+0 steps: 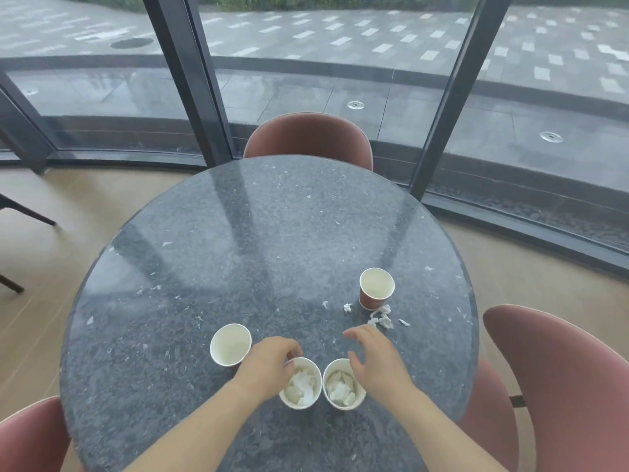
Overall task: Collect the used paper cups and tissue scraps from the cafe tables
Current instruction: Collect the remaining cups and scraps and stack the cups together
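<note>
Four paper cups stand on the round dark stone table point(238, 233). Two near cups are stuffed with white tissue: the left one point(303, 386) and the right one point(342, 386), side by side. My left hand point(270, 364) lies over the left stuffed cup, its curled fingers and thumb at the far rim. With its fingers spread and relaxed, my right hand point(372, 357) hovers over the right stuffed cup and holds nothing. An empty cup point(229, 345) stands just left of my left hand. Another empty cup point(376, 289) stands farther right, with tissue scraps point(381, 318) lying in front of it.
Pink-brown chairs surround the table: one at the far side point(308, 136), one at the right point(561, 379), one at the near left point(30, 437). Tiny white flecks dot the tabletop. Behind the table, dark-framed glass walls curve round above a wooden floor.
</note>
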`<control>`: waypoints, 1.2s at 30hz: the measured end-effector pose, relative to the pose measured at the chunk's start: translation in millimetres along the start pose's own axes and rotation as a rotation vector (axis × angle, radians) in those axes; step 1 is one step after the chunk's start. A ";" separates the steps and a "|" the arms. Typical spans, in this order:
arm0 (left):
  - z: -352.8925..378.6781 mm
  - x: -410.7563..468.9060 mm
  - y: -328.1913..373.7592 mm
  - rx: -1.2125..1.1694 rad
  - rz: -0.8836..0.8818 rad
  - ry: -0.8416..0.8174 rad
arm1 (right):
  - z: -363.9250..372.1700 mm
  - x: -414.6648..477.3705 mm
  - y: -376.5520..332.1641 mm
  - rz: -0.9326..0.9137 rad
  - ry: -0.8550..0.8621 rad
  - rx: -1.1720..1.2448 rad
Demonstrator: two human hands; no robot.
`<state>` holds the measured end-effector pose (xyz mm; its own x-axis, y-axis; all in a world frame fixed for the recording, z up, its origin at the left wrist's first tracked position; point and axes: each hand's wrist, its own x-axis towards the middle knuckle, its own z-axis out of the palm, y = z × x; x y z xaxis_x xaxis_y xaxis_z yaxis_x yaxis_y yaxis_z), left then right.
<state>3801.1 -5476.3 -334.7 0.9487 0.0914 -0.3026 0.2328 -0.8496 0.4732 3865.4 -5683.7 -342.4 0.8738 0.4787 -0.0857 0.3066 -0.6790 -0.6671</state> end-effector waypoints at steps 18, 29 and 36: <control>-33.9 46.3 -39.0 -0.067 -0.155 0.144 | 23.1 113.5 28.9 -0.055 -0.243 -0.214; -19.8 48.3 -35.1 -0.117 -0.130 0.162 | 49.5 120.5 34.3 0.029 -0.285 -0.398; -19.4 42.1 -29.4 -0.124 -0.158 0.150 | 49.1 109.1 29.5 0.048 -0.371 -0.318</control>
<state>3838.4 -5437.4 -345.3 0.9173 0.3020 -0.2595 0.3967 -0.7494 0.5301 3951.3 -5624.1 -407.8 0.7142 0.5696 -0.4069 0.4201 -0.8137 -0.4018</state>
